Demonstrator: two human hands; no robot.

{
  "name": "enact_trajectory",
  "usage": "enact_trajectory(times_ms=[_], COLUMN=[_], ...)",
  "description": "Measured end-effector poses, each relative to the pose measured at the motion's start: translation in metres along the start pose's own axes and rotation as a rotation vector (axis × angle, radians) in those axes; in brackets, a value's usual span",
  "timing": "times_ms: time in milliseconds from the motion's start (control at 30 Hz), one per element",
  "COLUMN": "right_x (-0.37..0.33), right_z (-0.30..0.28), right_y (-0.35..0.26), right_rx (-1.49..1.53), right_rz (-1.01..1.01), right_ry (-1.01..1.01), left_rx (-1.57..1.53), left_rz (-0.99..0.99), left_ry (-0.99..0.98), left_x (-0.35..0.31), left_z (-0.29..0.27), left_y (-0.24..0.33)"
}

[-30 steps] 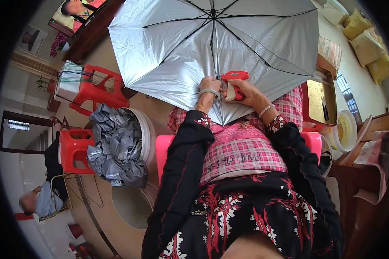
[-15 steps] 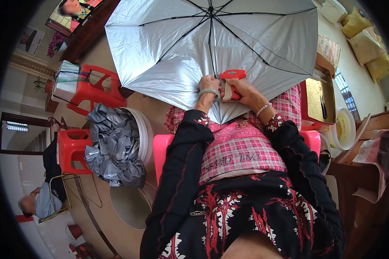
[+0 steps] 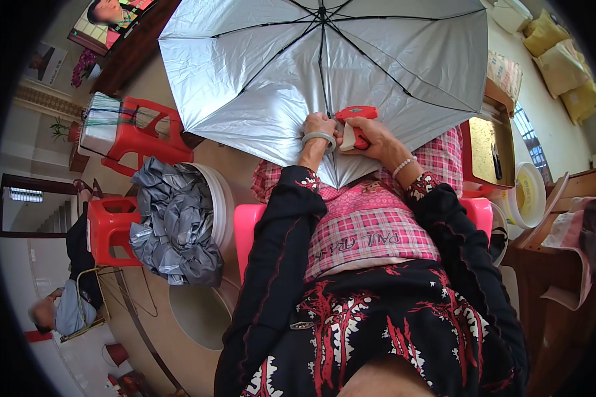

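Note:
An opened umbrella (image 3: 245, 59) with a silver inner side and black ribs spreads over my lap. My left hand (image 3: 318, 126) is closed on it, pinching the cloth and rib near the lower middle. Beside it, my right hand (image 3: 375, 139) is wrapped around a red-and-white hand tool (image 3: 357, 113), its red head at the rib by my left fingers. The tool's exact kind is unclear. My fingers hide the spot where tool and rib meet.
To my left, a white bucket (image 3: 220, 205) holds crumpled silver-grey cloth (image 3: 175, 225). Red stools (image 3: 112, 228) stand beyond it, one bearing a bundle of thin rods (image 3: 101, 126). On my right is a tray (image 3: 487, 152) with a dark tool. A person (image 3: 73, 308) sits far left.
The lower part of the red-and-white tool has shifted slightly within my right hand, showing more red. My left hand and the umbrella have hardly moved.

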State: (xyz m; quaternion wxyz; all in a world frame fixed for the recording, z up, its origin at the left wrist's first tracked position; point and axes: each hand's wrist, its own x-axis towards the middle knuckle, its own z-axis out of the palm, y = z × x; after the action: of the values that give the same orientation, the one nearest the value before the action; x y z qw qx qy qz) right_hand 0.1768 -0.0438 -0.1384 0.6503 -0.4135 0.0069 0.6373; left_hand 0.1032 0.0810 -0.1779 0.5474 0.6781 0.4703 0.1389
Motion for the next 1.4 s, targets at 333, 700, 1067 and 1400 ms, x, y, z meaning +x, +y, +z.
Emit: enact_trajectory(times_ms=[333,700,1067,1400], right_x=[0.006,0.015,0.011,0.012], right_z=[-0.021,-0.017,-0.021,-0.015], right_y=[-0.007,-0.009,-0.009,-0.007], right_rx=[-0.008,-0.107,-0.053,-0.118], right_rz=[-0.014,0.034,-0.003,0.001], right_ry=[-0.155,-0.083,-0.121,-0.065], left_rx=[0.068,0.016,0.053,-0.055], left_rz=[0.026,0.069,0.071,0.025], left_ry=[-0.106,-0.136,-0.087,-0.109], left_x=[-0.011,-0.008,-0.004,-0.009], left_z=[-0.012,-0.011,-0.013,-0.014], left_y=[0.016,0.008,0.006,0.007])
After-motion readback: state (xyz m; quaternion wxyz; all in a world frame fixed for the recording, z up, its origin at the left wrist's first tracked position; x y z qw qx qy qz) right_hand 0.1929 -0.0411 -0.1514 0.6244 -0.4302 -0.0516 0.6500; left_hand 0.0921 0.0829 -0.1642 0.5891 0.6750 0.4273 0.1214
